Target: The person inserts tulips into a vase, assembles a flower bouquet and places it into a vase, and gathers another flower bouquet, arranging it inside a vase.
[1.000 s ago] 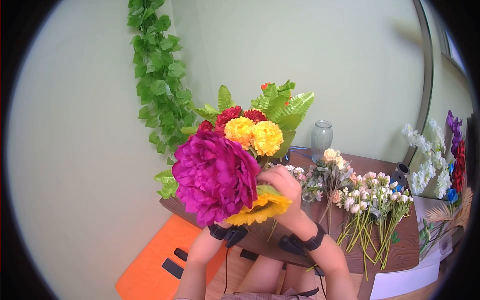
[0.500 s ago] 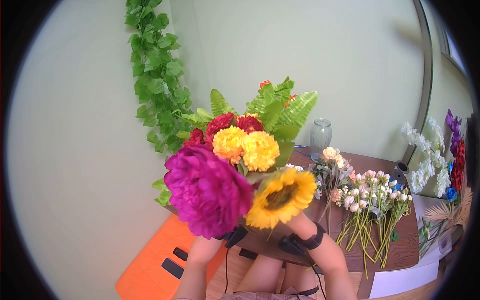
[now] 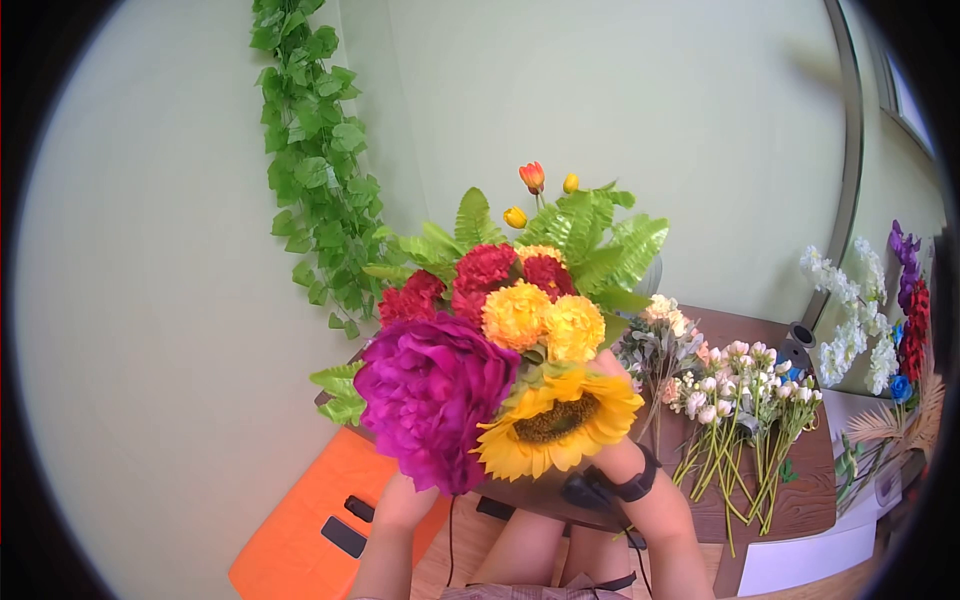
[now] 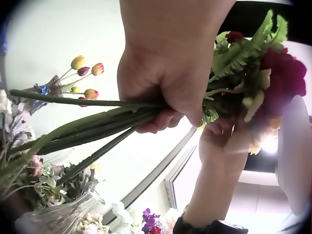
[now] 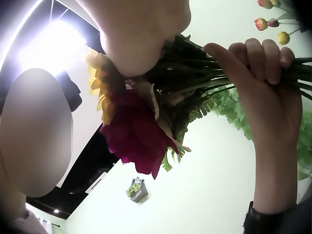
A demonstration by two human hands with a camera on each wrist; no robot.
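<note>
My left hand (image 4: pixel 165 73) grips a bundle of green stems (image 4: pixel 92 129) below the bouquet; in the right wrist view its fingers wrap round them. In the head view that hand is hidden behind a big purple peony (image 3: pixel 430 390). The yellow sunflower (image 3: pixel 556 420) faces up beside the peony, with my right hand (image 3: pixel 612 370) partly hidden behind it. The left wrist view shows the right hand's curled fingers (image 4: pixel 217 129) close under the flower heads, at the sunflower. Yellow blooms (image 3: pixel 517 314), dark red blooms (image 3: pixel 484 278) and fern leaves (image 3: pixel 637 250) fill the bouquet's far side.
White flowers (image 3: pixel 740 390) with long stems lie on the brown table (image 3: pixel 805 480), beside pale peach flowers (image 3: pixel 660 315). Tulips (image 3: pixel 532 177) and a glass vase (image 4: pixel 73 209) stand beyond the bouquet. A leafy vine (image 3: pixel 320 150) hangs at left, above an orange surface (image 3: pixel 290 530) with a phone (image 3: pixel 343 536).
The sunflower has turned from facing down to facing up and come against the peony, carried by my right hand. The bouquet has dipped and shifted right, uncovering tulips behind it.
</note>
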